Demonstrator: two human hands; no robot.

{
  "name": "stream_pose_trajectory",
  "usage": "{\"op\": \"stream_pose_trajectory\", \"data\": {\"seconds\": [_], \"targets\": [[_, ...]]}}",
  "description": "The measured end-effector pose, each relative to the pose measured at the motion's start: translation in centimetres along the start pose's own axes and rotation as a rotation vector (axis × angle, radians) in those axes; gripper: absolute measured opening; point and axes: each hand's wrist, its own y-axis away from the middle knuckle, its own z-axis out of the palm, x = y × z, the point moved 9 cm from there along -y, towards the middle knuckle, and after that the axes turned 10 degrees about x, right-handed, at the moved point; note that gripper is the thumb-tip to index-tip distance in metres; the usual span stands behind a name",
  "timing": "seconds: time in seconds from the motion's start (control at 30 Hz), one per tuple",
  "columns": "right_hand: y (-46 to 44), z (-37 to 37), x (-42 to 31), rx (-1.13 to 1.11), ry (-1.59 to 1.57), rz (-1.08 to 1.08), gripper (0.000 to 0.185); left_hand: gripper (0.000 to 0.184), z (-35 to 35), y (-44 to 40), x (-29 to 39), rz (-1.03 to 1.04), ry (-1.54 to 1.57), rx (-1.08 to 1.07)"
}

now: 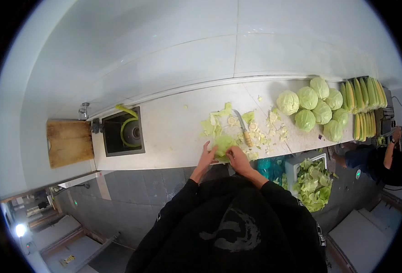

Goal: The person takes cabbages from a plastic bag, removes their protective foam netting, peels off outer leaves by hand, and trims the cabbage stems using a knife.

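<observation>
At the front edge of the counter, my left hand (pixel 206 157) holds the left side of a pale green cabbage leaf (pixel 224 143). My right hand (pixel 238 159) pinches the same leaf from the right, fingers bent inward. Just beyond lie torn cabbage leaves (pixel 213 125) in a loose heap. A knife with a wooden handle (pixel 247 138) rests on the counter, its curved blade pointing away from me. Around it are scattered cut cabbage cores and scraps (pixel 255 132).
Several whole cabbages (pixel 307 98) sit to the right, beside stacked corn cobs (pixel 364 95). Below the counter edge stands a bin full of cabbage leaves (pixel 313 182). A sink (pixel 141 139) with a yellow-green hose and a wooden board (pixel 69 143) are left. Another person (pixel 378 159) is far right.
</observation>
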Motion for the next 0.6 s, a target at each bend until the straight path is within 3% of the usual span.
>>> {"op": "stream_pose_trajectory", "data": {"seconds": [0.17,0.27,0.37,0.47,0.6], "targets": [[0.8,-0.4,-0.1,0.069,-0.016,-0.141,0.008,0.091,1.2,-3.0,-0.6,0.019,-0.452,-0.085],[0.8,-0.5,0.4,0.039,0.005,-0.139,0.007,0.088,0.7,-3.9,-0.4,-0.005,-0.583,-0.024],[1.1,-0.5,-0.6,-0.017,0.044,-0.162,0.009,0.082,0.8,-4.8,-0.3,0.029,-0.608,-0.051],[2.0,-0.1,-2.4,-0.156,0.154,-0.327,0.012,0.074,-0.1,-5.8,0.1,0.144,-0.639,0.048],[2.8,-1.5,-1.1,-0.091,0.253,-0.286,0.013,0.076,-1.8,-5.7,0.2,0.185,-0.483,0.174]]}}
